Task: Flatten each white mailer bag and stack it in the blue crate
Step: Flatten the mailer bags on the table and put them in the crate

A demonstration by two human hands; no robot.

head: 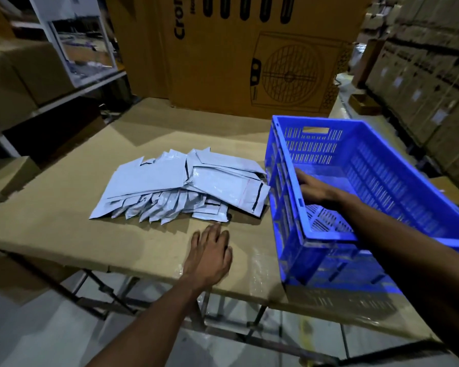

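Observation:
A loose pile of several white mailer bags (180, 185) lies on the cardboard-covered table (64, 221), left of the blue crate (398, 181). The crate stands at the table's right side, its slotted walls and floor visible, with no bag seen inside. My left hand (210, 254) rests flat on the table just in front of the pile, fingers spread, holding nothing. My right hand (313, 188) reaches inside the crate over its near-left rim, fingers extended and empty, hovering above the floor.
A large brown carton with a fan drawing (263, 54) stands at the table's far edge. Shelving with boxes (51, 75) is on the left, stacked cartons (429, 83) on the right. The table's near edge (143, 274) runs close to my left wrist.

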